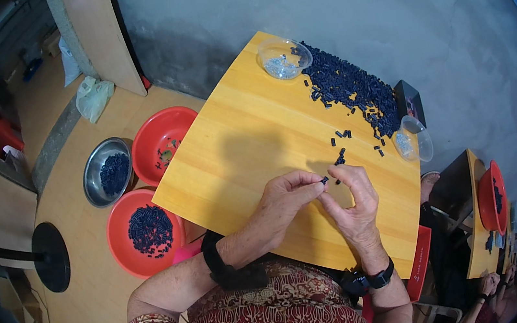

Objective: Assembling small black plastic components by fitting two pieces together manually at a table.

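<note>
Over the near part of the yellow wooden table (225, 153), my left hand (292, 197) pinches a small black plastic piece (324, 180) between thumb and forefinger. Close beside it is my right hand (354, 204), thumb and forefinger curved apart with no piece visible between them. Just beyond the right fingertips lie a few loose black pieces (340, 156). A large heap of similar black pieces (353, 84) spreads along the table's far right edge. Clear plastic bowls with small shiny bits stand at both ends of the heap, one far (284, 57), one at the right (412, 139).
On the floor at the left stand a red basin (115, 239) and a steel bowl (87, 177), both holding dark pieces, and another red basin (184, 116). A grey wall (329, 2) rises behind the table. At the right, another person's hands (490, 284) are near a second table.
</note>
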Demonstrator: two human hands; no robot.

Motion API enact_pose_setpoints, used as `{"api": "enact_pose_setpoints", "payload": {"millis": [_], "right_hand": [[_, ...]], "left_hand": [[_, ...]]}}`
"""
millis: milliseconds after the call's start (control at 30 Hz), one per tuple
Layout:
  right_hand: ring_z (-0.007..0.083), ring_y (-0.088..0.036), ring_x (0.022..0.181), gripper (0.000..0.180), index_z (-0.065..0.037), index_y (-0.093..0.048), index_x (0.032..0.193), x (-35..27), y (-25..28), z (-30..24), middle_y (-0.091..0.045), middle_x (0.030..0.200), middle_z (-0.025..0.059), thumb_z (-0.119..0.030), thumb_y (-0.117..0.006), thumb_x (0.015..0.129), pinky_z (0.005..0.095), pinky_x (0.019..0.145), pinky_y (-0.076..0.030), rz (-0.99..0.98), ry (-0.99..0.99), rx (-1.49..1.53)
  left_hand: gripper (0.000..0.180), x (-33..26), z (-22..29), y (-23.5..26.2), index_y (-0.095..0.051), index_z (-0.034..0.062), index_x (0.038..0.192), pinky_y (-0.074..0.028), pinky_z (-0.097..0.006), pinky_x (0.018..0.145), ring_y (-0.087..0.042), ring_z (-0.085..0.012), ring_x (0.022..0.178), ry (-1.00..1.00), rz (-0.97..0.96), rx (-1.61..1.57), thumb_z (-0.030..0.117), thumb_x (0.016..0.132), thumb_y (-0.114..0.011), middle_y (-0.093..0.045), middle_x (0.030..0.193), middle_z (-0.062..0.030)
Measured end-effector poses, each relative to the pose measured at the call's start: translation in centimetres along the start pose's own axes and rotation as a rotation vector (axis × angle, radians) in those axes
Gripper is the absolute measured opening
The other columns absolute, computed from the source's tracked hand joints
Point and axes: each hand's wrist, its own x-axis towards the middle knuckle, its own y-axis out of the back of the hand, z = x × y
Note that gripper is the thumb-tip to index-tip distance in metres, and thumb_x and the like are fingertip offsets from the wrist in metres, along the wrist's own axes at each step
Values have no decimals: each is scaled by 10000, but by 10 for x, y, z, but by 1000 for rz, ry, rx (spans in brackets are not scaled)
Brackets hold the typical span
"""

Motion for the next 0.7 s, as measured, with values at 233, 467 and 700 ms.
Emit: {"api": "enact_pose_setpoints", "payload": {"millis": [233,467,700], "right_hand": [[309,-614,850,393,-20,-645,1002,1,0,-2,-641,936,142,-40,-817,650,394,734,-482,-11,109,-82],[308,-615,839,376,-21,-648,986,1,4,-3,-642,918,140,-37,-813,649,392,735,-481,-20,83,-67],[277,-626,836,221,14,-674,951,3,11,-2,-656,895,136,-35,-749,749,354,760,-491,-77,-134,162]], "left_hand": [[176,2,-5,1,-668,65,1040,-464,-237,877,-596,-89,970,61,-15,-23,206,954,-607,-663,995,-17],[195,3,2,4,-688,53,1012,-442,-219,847,-569,-57,906,46,-80,154,216,956,-597,-662,965,4],[175,5,-2,9,-690,19,996,-443,-220,832,-571,-70,889,-26,-83,148,169,928,-632,-661,935,-13]]}}
